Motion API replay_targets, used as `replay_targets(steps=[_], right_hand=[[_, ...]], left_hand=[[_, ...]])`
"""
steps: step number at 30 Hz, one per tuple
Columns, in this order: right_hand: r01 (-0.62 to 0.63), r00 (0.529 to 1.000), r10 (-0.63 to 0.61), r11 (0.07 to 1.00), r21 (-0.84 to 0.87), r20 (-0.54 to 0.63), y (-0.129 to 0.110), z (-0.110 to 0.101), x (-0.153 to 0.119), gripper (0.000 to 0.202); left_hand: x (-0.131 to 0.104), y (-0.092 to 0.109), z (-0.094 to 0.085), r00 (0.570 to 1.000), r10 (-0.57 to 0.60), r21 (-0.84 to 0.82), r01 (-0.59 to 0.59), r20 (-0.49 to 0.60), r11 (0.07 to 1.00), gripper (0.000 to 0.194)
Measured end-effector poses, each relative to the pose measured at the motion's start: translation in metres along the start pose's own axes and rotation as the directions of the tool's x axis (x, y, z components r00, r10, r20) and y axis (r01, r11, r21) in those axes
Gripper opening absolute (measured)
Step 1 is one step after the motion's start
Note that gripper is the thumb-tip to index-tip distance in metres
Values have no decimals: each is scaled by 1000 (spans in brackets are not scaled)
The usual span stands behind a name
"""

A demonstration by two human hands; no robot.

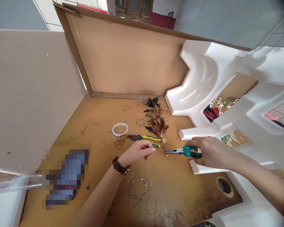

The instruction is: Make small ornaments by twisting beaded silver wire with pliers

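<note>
My right hand (204,151) is wrapped round the green and black handles of long-nose pliers (180,151), whose tips point left. Close to those tips is my left hand (145,151), its fingers curled with thumb and forefinger together; what they pinch, if anything, is too small to name. Beyond both hands lies a bundle of brown and black feathers (156,118), its bound stem reaching down near the plier tips. Yellow and green handled pliers (137,137) lie behind my left hand, beside red, yellow and green threads (120,141). A brown watch is on my left wrist.
A white tape roll (120,129) lies behind the threads. Nearer me are beaded wire loops (138,190) and a thin yellowish ring (151,206). White moulded foam (201,78) stands at the right, cardboard (132,60) behind. A pixelated dark object (69,176) lies left; the table has a round hole.
</note>
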State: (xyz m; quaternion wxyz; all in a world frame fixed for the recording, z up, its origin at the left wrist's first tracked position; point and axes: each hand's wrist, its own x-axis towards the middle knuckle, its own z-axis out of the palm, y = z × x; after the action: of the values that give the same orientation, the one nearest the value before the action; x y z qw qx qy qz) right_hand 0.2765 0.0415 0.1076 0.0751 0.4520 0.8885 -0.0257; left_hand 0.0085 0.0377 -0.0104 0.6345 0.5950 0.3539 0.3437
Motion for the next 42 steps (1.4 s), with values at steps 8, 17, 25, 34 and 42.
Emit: replay_targets(steps=[8, 17, 25, 34, 42], right_hand=[[111, 965, -143, 982, -154, -218, -2, 3, -1, 27], [234, 837, -472, 766, -598, -278, -19, 13, 3, 34], [223, 828, -501, 704, -675, -250, -28, 12, 13, 33], [257, 846, -481, 747, -613, -230, -31, 10, 13, 34], [276, 848, -461, 806, -523, -263, -30, 13, 13, 34]], left_hand=[[0, 3, 0, 987, 139, 327, -104, -85, 939, 33], [2, 5, 4, 984, -15, 159, 44, -177, 986, 33], [1, 8, 8, 979, -77, 186, 112, -189, 976, 34], [1, 9, 8, 985, -51, 205, 85, -167, 975, 35], [1, 8, 9, 987, -28, 240, 66, -158, 969, 34]])
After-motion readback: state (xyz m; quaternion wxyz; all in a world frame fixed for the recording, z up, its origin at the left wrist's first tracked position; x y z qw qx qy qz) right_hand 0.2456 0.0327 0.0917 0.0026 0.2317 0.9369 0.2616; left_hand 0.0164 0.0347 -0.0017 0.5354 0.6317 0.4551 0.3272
